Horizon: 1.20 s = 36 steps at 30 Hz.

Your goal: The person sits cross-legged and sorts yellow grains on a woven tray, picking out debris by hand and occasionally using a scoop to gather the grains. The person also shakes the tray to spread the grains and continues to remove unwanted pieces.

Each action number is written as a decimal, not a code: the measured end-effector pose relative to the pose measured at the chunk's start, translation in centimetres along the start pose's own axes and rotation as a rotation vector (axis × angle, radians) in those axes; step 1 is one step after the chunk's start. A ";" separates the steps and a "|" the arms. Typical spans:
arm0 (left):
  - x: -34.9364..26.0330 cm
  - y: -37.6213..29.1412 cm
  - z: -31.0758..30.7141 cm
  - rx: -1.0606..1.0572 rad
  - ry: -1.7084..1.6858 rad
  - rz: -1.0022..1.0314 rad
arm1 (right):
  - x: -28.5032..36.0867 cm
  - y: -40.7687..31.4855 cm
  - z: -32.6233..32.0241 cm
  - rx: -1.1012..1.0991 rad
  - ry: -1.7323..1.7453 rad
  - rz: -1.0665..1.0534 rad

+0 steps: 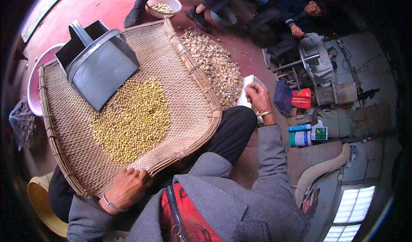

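Across my lap lies a woven wicker winnowing basket (183, 97) with a bound cane rim. A spread of yellow soybeans (135, 123) covers its middle. On the beans and weave rests a dark grey scoop-shaped dustpan (103, 71) with an arched handle. My left hand (127, 185) grips the basket's near rim, knuckles up, thumb hidden. Beyond the right rim, my right hand (258, 95) hangs over a white box (247, 81) with its fingers curled together. Whether anything small is between those fingertips cannot be seen.
Pale shelled pieces (215, 65) heap on the red floor beside the basket. A sieve basket (164, 5) stands near another person's feet. A person (296, 29) sits at far right by a machine. A pink basin (35, 81), yellow tub (45, 203), blue crate (282, 97) and cans (301, 138) surround me.
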<state>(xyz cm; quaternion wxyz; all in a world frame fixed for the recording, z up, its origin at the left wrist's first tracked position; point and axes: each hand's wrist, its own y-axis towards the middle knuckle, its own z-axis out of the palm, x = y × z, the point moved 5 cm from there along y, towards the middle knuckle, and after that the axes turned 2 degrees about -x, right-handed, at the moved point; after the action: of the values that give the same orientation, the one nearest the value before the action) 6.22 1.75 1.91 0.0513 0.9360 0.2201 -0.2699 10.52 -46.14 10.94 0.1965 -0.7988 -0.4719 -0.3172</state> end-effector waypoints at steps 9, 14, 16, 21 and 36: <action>0.8 0.2 0.9 0.171 -0.094 -0.056 | -18.8 -5.8 -0.5 0.016 -0.360 -0.111; 1.4 0.2 1.2 0.171 -0.179 -0.043 | -21.6 -8.1 2.4 0.146 -0.273 -0.038; 1.5 0.1 1.5 0.201 -0.170 -0.054 | -20.9 -7.4 2.3 0.156 -0.268 -0.093; 1.5 0.3 1.4 0.186 -0.188 -0.042 | -15.9 -1.5 -0.3 0.112 -0.210 -0.194; 1.8 0.1 2.1 0.096 -0.236 -0.039 | 2.7 4.6 7.7 0.320 -0.333 -0.353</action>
<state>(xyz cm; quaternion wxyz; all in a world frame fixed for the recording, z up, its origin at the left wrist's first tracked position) 6.60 1.85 -0.81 0.0265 0.8946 0.2177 -0.3892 17.95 -41.87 7.21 0.1814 -0.7041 -0.6736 -0.1326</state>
